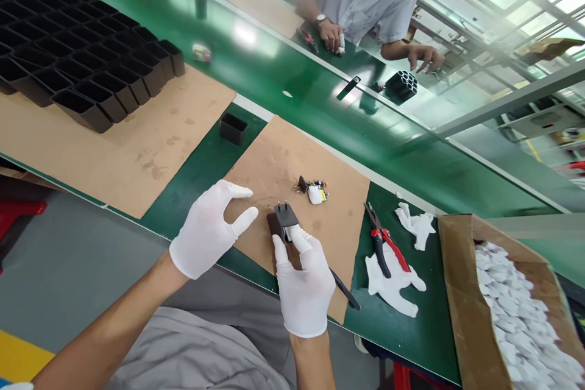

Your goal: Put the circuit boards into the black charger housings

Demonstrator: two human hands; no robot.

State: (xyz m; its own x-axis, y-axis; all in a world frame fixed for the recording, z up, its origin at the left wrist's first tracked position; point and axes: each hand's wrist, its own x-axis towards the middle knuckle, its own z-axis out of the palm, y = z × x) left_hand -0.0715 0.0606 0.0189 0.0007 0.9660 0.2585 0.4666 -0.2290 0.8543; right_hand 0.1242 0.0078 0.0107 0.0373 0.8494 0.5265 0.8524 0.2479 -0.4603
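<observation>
My right hand (307,283), in a white glove, grips a black plug adapter (286,216) by its sides above a cardboard sheet (256,164). Two metal pins stick out of the adapter's far end. To its left my gloved left hand (208,228) is empty, with thumb and fingers apart. Beyond the adapter lies a small circuit board (317,192) with a white lump and a dark pin piece on it. A slim black tool (346,291), its kind unclear, lies partly hidden behind my right hand.
Red-and-black pliers (386,241) lie on a white glove (397,283) at right, near an open carton (461,292) of white pieces. A black case (233,128) stands behind my left hand. Rows of black cases (91,100) fill the left. Across the bench sits a person (365,12).
</observation>
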